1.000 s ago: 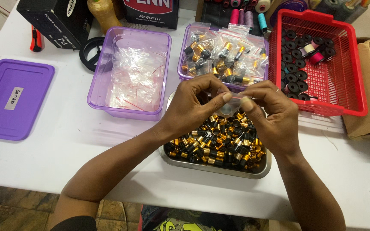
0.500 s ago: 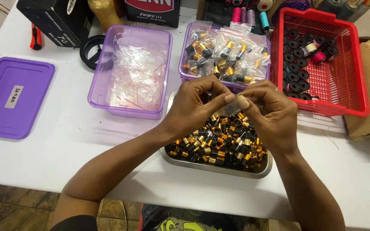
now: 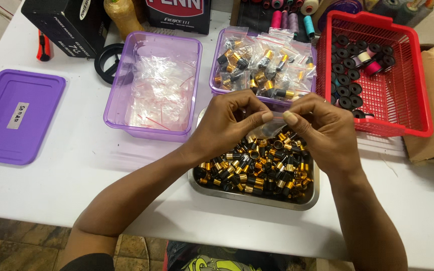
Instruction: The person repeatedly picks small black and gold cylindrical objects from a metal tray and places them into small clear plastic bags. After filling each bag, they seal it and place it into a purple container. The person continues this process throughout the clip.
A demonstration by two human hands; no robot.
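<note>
Both hands, left hand (image 3: 227, 123) and right hand (image 3: 322, 130), pinch a small clear bag (image 3: 276, 118) between closed fingertips directly above the steel tray (image 3: 257, 198), so that any dropped black-and-gold parts (image 3: 257, 168) land back among the rest

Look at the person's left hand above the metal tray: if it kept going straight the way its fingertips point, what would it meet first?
The left hand points rightward at the right hand. It would first meet the small clear bag pinched between them, then the right hand's fingertips. Depth looks matched, though one view cannot confirm it.

Both hands, left hand (image 3: 229, 123) and right hand (image 3: 322, 128), pinch a small clear bag (image 3: 276, 116) above the steel tray (image 3: 257, 196).
</note>
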